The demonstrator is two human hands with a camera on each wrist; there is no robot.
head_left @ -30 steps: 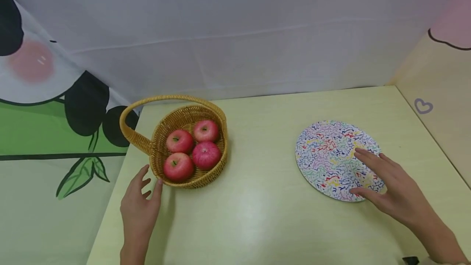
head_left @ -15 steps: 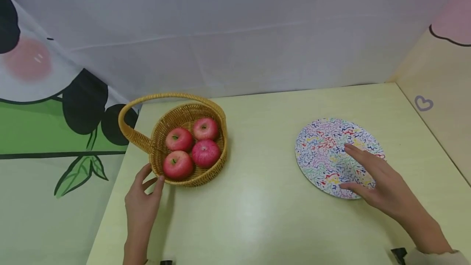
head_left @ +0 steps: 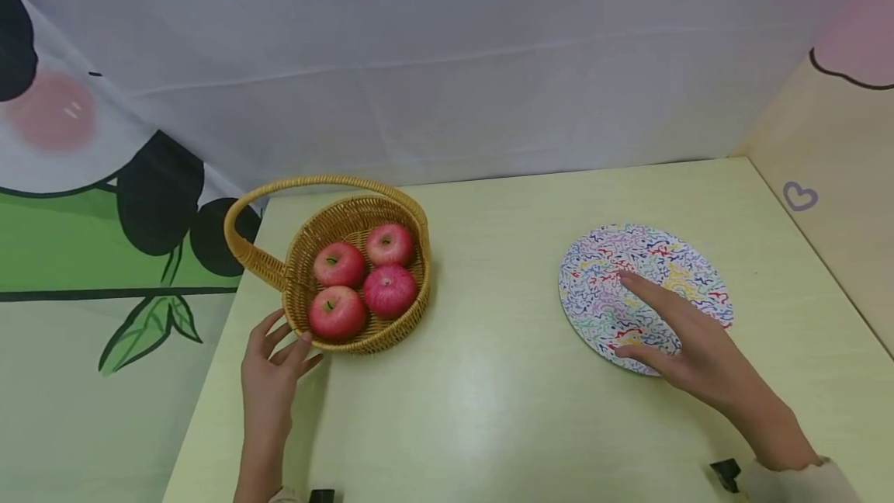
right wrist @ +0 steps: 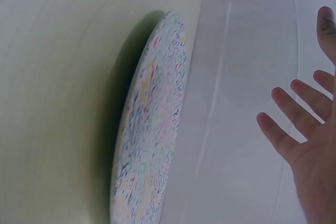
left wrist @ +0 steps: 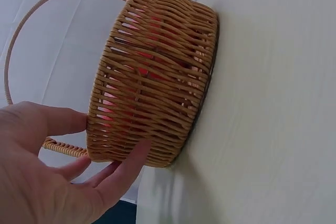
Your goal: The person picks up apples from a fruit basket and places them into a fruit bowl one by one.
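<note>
A round wicker basket (head_left: 300,286) with a tall arched handle stands at the left of the table. Inside lie three red apples (head_left: 337,313) and a darker magenta round thing (head_left: 389,291) with pale streaks. My left hand (head_left: 268,379) is at the basket's near left side; in the left wrist view its thumb (left wrist: 68,121) touches the rim and the other fingers reach along the woven wall, loosely spread. Over the round board (head_left: 594,278) with a multicoloured squiggle pattern hovers my right hand (head_left: 698,363), holding nothing, thumb and fingers apart.
The pale table (head_left: 489,410) ends at a light cloth backdrop (head_left: 489,99) behind and a beige side panel (head_left: 838,177) on the right. Beyond its left edge hangs a printed cloth with green and black shapes (head_left: 164,192).
My left hand has come closer to the basket, its fingers now at the wall. My right hand has drifted left over the board. The basket and board have stayed put.
</note>
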